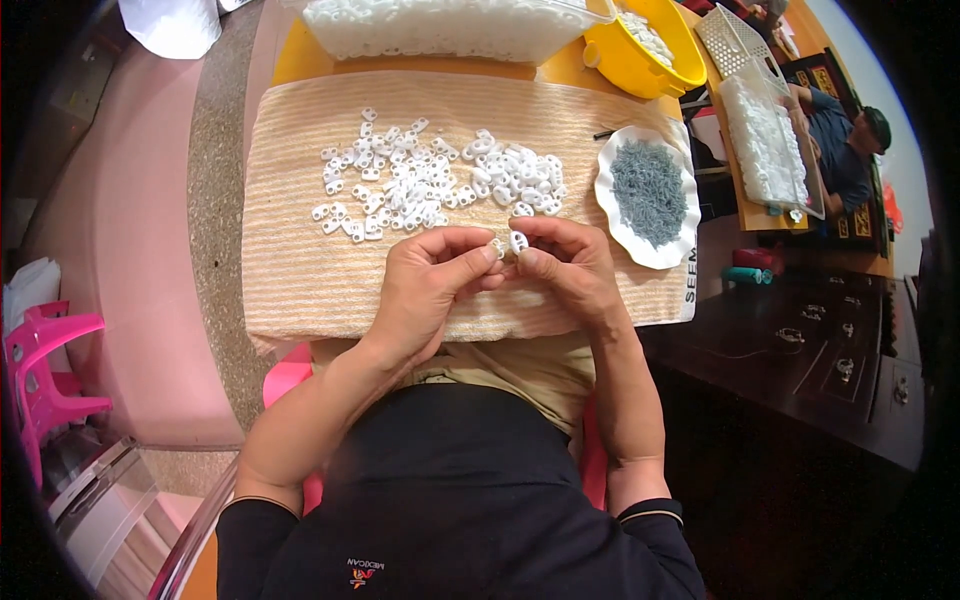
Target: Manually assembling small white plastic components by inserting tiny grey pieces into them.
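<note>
Your hands meet over the near edge of the striped beige towel, which serves as the landmark here. Your left hand is curled, thumb and forefinger pressed together on a small white plastic piece. Your right hand is curled the same way, pinching a second white oval-shaped piece at its fingertips. The two pieces sit just beside each other between your hands; whether they touch cannot be told.

On the middle of the towel, beyond your hands, lies a loose heap of white plastic pieces, spread out in a band running left to right. At the towel's right edge stands a white scalloped plate holding a mound of small grey parts. A thin dark stick lies on the towel just beyond that plate.

Past the towel's far edge sits a clear plastic tub full of white pieces, and to the far right of the towel a yellow bowl with more white pieces in it. Further right of the towel, a white lattice basket and a long clear tray of white pieces stand on another table, where another person sits. A pink plastic chair stands well to the left of the towel, on the floor.
</note>
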Tool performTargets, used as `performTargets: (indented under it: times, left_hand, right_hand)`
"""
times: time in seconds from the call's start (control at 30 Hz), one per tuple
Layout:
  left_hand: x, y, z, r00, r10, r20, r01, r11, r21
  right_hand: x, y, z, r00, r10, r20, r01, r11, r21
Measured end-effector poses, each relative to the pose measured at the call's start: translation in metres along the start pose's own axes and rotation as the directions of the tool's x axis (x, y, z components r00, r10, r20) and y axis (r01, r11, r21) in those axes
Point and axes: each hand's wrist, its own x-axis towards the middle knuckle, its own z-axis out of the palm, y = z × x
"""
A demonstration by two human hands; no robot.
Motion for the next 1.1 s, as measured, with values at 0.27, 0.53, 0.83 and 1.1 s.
performTargets:
  times: [0.27, 0.53, 0.83, 1.1]
  left_hand:
    - [-0.0007, -0.0006, 0.0005, 1.0, 0.001, 0.019, -0.001, 1.0, 0.012]
    - [-0.0009, -0.0016, 0.0023, 1.0, -0.009, 0.014, 0.009, 1.0, 0.008]
    - [-0.0016, -0.0019, 0.0038, 1.0, -0.013, 0.021, 0.012, 1.0, 0.016]
    - [-0.0008, -0.0043, 0.0004, 0.998, -0.036, 0.05, 0.035, 0.999, 0.014]
  right_hand:
    - [-0.0006, 0.0013, -0.0004, 1.0, -0.006, -0.005, 0.006, 1.0, 0.012]
    - [-0.0015, -0.0017, 0.002, 1.0, 0.008, 0.0, -0.008, 1.0, -0.003]
    - [-0.0024, -0.0056, 0.0061, 1.0, 0.019, 0.015, -0.019, 1.0, -0.006]
    - [-0.0032, -0.0081, 0.0053, 0.999, 0.026, 0.023, -0.025, 0.998, -0.052]
